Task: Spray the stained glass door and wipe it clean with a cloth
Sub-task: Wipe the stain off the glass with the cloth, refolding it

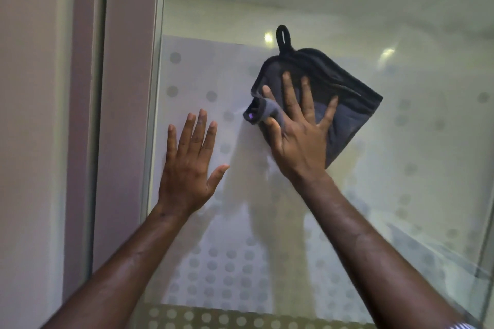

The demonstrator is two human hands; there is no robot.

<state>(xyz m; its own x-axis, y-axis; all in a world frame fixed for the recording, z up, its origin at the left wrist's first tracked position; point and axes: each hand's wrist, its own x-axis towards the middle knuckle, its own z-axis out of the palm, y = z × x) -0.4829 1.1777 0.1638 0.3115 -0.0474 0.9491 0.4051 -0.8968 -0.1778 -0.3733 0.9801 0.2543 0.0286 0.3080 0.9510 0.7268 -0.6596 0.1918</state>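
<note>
The glass door (401,157) fills most of the head view, with a frosted panel printed with grey dots. A dark grey cloth (344,104) with a black hanging loop lies flat against the glass, upper middle. My right hand (299,128) presses on the cloth with fingers spread; its lower left corner is folded over my thumb. My left hand (189,165) rests flat on the bare glass to the left, fingers apart, holding nothing. No spray bottle is in view.
The door's metal edge (157,88) runs vertically at left, beside a pinkish wall or frame (80,115). Reflections of ceiling lights and my own arms show in the glass. A perforated strip (213,318) crosses the bottom.
</note>
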